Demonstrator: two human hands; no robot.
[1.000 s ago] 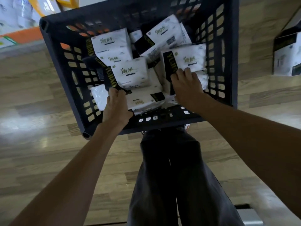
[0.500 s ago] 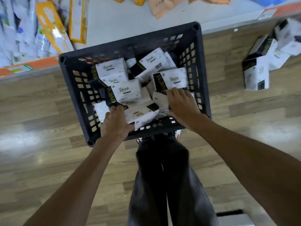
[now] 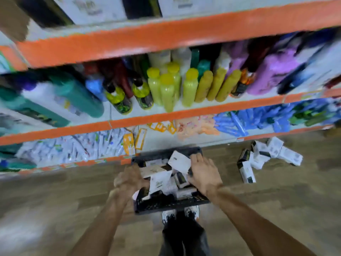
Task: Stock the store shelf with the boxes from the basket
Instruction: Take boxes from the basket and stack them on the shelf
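The frame is blurred by motion. A dark plastic basket point(image 3: 171, 205) sits on the floor in front of my feet, filled with several white boxes point(image 3: 181, 194) with black ends. My left hand point(image 3: 129, 180) is at the basket's left side, fingers curled on a white box point(image 3: 160, 179). Over the right side, my right hand point(image 3: 203, 174) holds a tilted white box point(image 3: 180, 161) lifted above the others. The store shelf point(image 3: 184, 112) with orange edges rises just behind the basket. Similar white and black boxes point(image 3: 88, 8) stand on its top level.
Yellow and green bottles point(image 3: 166, 87) fill the middle shelf, with teal and purple packs beside them. Lower shelves hold white, orange and blue packets. A pile of white boxes point(image 3: 267, 156) lies on the wooden floor to the right. My shoes point(image 3: 191, 212) touch the basket's near wall.
The view has swung upward from the basket to the shelves. Both hands stay in the basket, and the box at my right hand has tipped up above the rest.
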